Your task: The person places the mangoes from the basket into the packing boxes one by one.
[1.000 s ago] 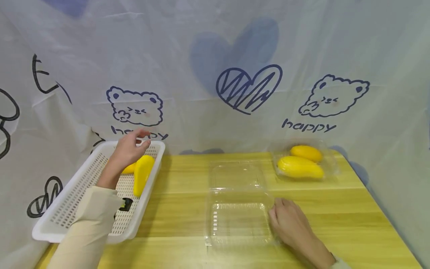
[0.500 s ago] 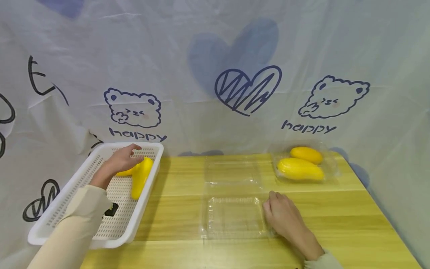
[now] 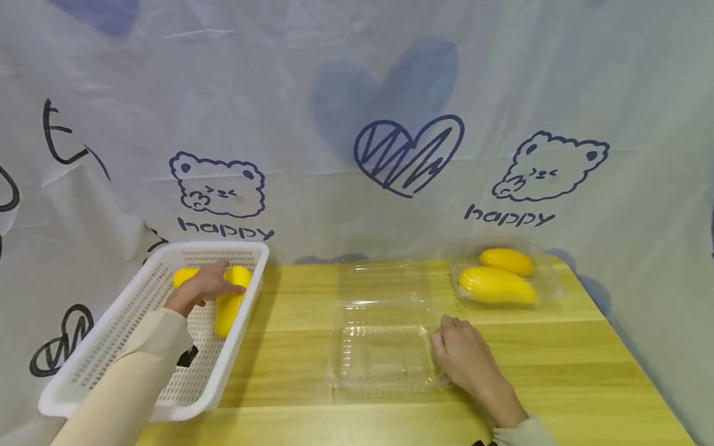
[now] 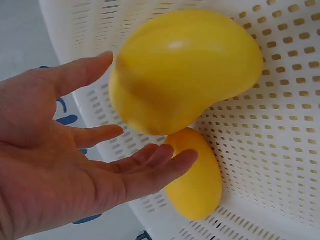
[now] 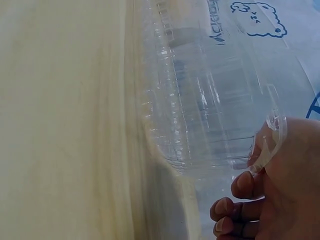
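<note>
My left hand [image 3: 209,282] reaches into the white plastic basket [image 3: 229,365], fingers spread and nothing held. In the left wrist view, its thumb and fingertips come right up to a large, curved yellow mango [image 4: 185,70]. A smaller oval yellow mango [image 4: 195,185] lies beyond, partly covered by the fingers. My right hand [image 3: 468,359] pinches the near-right rim of a clear plastic clamshell container [image 3: 385,356], which lies with its lid folded back on the table. The right wrist view shows the thumb and fingers [image 5: 242,185] at that rim.
A second clear container [image 3: 549,288] with two yellow mangoes [image 3: 496,285] stands at the back right of the wooden table [image 3: 586,359]. Behind the table hangs a printed white cloth [image 3: 312,186]. A small black piece [image 3: 188,356] shows beside the left sleeve.
My left hand has come down from above the basket's far end to the mangoes inside it. My right hand keeps its grip on the container rim; the head view has shifted slightly.
</note>
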### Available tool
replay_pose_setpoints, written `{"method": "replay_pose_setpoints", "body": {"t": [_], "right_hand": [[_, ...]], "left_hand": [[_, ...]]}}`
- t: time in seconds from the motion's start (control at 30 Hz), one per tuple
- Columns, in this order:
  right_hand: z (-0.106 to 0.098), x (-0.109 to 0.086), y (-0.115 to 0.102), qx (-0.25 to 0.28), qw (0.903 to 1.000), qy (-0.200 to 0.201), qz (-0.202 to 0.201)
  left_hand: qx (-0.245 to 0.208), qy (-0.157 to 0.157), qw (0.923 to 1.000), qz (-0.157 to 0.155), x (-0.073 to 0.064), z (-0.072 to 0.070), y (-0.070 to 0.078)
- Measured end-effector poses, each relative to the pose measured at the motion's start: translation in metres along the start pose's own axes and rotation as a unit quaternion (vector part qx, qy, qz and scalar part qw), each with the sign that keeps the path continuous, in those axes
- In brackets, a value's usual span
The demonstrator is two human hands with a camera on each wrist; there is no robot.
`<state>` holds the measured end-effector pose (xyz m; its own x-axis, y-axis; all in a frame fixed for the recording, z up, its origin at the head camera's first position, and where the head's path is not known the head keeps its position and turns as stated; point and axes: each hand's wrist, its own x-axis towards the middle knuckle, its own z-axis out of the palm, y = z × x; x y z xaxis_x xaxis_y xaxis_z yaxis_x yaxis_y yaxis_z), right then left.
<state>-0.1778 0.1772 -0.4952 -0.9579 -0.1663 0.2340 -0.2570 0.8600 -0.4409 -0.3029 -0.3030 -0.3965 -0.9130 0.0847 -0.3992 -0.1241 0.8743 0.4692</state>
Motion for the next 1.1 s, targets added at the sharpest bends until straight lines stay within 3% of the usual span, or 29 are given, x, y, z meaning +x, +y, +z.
{"method": "replay_pose_setpoints", "body": {"t": [0.2,0.47,0.67,0.83,1.1], "right_hand": [[0.002,0.003,0.001,-0.001,0.9998,-0.017,0.009],[0.003,0.006,0.002,0.002,0.9998,-0.017,0.006],[0.004,0.006,0.003,0.008,0.9999,-0.010,0.003],[0.004,0.007,0.003,0.012,0.9999,-0.008,0.002],[0.004,0.008,0.001,0.002,1.0000,-0.002,-0.006]], "left_hand": [[-0.030,-0.026,0.9986,-0.036,0.006,0.006,-0.006],[-0.070,-0.055,0.9950,-0.046,0.008,0.009,-0.005],[-0.067,-0.079,0.9932,-0.054,0.013,0.010,-0.003],[-0.062,-0.073,0.9938,-0.057,0.011,0.009,-0.003],[-0.043,-0.034,0.9977,-0.040,-0.007,-0.008,0.004]]}}
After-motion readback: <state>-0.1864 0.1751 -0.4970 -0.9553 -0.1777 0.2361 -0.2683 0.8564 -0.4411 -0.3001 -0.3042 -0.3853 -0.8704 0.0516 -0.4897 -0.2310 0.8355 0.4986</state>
